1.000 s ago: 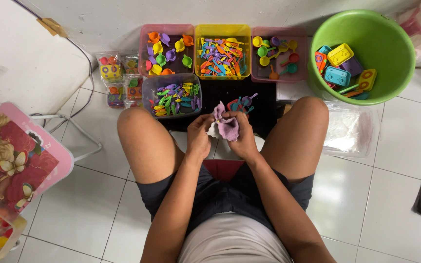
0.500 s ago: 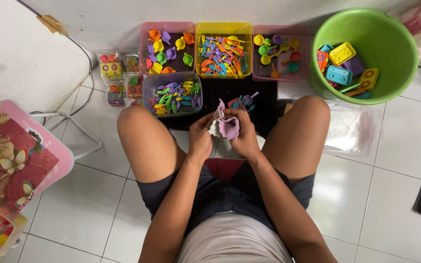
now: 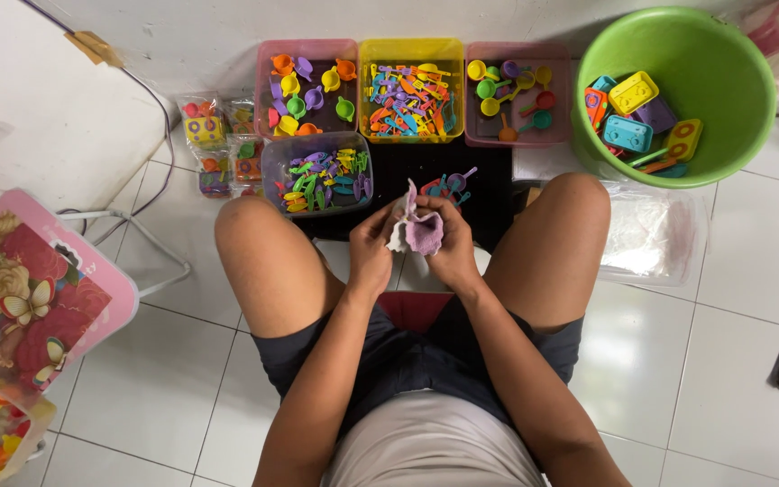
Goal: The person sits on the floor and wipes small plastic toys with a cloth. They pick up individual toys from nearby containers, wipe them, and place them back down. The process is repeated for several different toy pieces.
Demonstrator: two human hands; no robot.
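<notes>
I sit on the tiled floor with knees apart. My left hand [image 3: 370, 245] and my right hand [image 3: 453, 242] meet in front of me, both gripping a small clear plastic bag with a purple toy piece [image 3: 418, 227] inside. Just beyond my hands a few small coloured plastic toys [image 3: 448, 185] lie on a black mat [image 3: 489, 185]. A clear tub of mixed small toy pieces [image 3: 317, 174] stands right beside my left hand.
Three trays of coloured plastic toys, pink [image 3: 265, 90], yellow [image 3: 412, 45] and pink [image 3: 563, 99], line the wall. A green bucket [image 3: 732, 117] with toy boxes is at right, clear bags [image 3: 655, 236] by my right knee, filled packets [image 3: 218, 144] left, a pink floral table [image 3: 92, 271] far left.
My hands have kept working the small bag with the purple piece, turning it slightly; they stay in the same spot between my knees.
</notes>
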